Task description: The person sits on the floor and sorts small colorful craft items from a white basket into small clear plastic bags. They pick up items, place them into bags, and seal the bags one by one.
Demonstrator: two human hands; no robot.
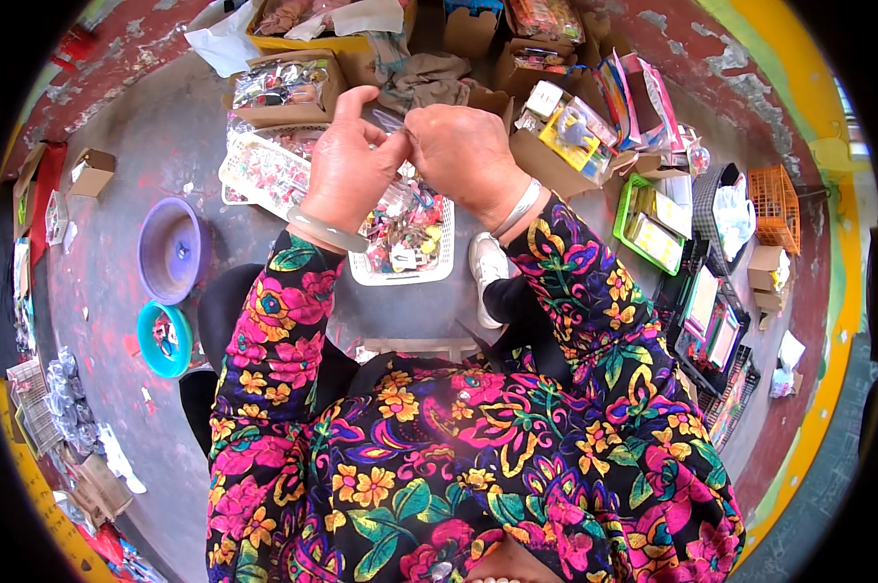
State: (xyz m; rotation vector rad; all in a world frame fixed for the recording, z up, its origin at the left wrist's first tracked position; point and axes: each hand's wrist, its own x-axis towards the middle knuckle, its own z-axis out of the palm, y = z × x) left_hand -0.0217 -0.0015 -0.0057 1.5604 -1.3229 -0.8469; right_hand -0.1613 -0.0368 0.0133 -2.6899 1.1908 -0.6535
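Observation:
My left hand (347, 165) and my right hand (465, 154) are raised together above a white basket (400, 274) full of small colourful items. Between their fingertips they pinch a small clear plastic bag (392, 121), which is mostly hidden by the fingers. A pale bangle sits on my left wrist and a silver one on my right. Both sleeves are of a bright flowered cloth.
A flat tray of small colourful pieces (264, 170) lies left of the basket, with a cardboard box of shiny packets (284, 85) behind it. A purple bowl (170, 248) and a teal bowl (164, 338) sit at left. A green crate (648, 225), black trays and an orange basket (774, 199) stand at right.

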